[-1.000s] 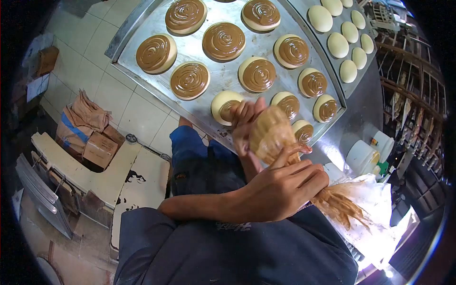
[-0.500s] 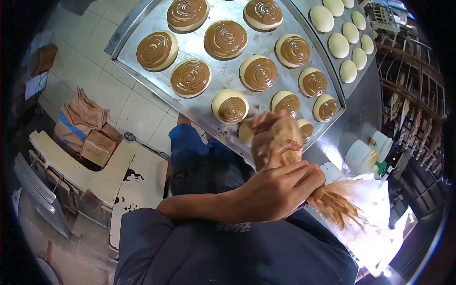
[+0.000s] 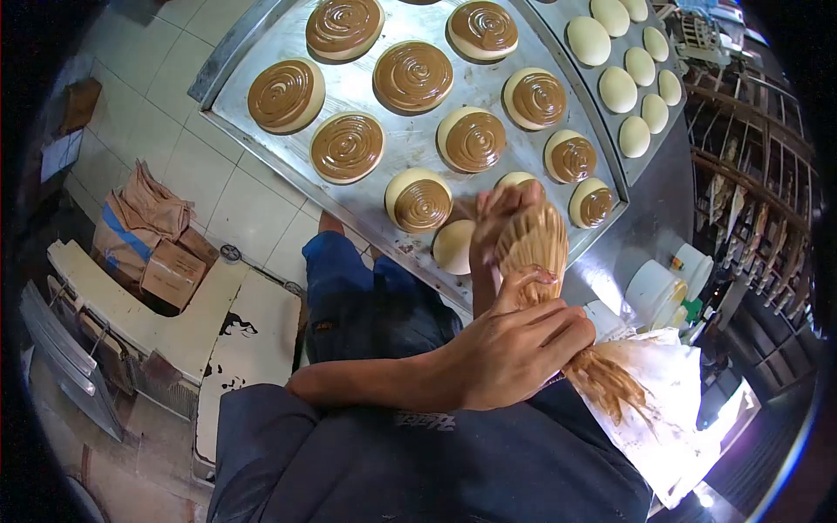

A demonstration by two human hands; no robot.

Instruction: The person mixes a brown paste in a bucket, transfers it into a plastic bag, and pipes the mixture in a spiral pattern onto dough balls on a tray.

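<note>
A clear plastic piping bag [image 3: 539, 248] with brown cream inside is held over the near edge of a metal baking tray [image 3: 261, 148]. My left hand [image 3: 523, 349] is closed round the bag's twisted neck, and its loose, smeared end spreads out to the right. My right hand [image 3: 501, 218] is wrapped about the lower part of the bag; the tip is hidden. Just left of it lies a plain pale dough round [image 3: 453, 247]. Several other rounds, such as this brown-swirled bun [image 3: 418, 205], carry spiral topping. One bun is partly covered by my right hand.
A second tray [image 3: 649, 148] with several plain dough rounds adjoins at upper right. White tubs [image 3: 656, 295] stand right of the bag. A slatted rack [image 3: 758, 174] is farther right. Cardboard boxes [image 3: 173, 272] and a worn pale surface [image 3: 253, 349] are at left.
My right hand has moved slightly up and right with the bag, uncovering more of the plain dough round. The bag's creased side shows more. My left hand keeps its grip.
</note>
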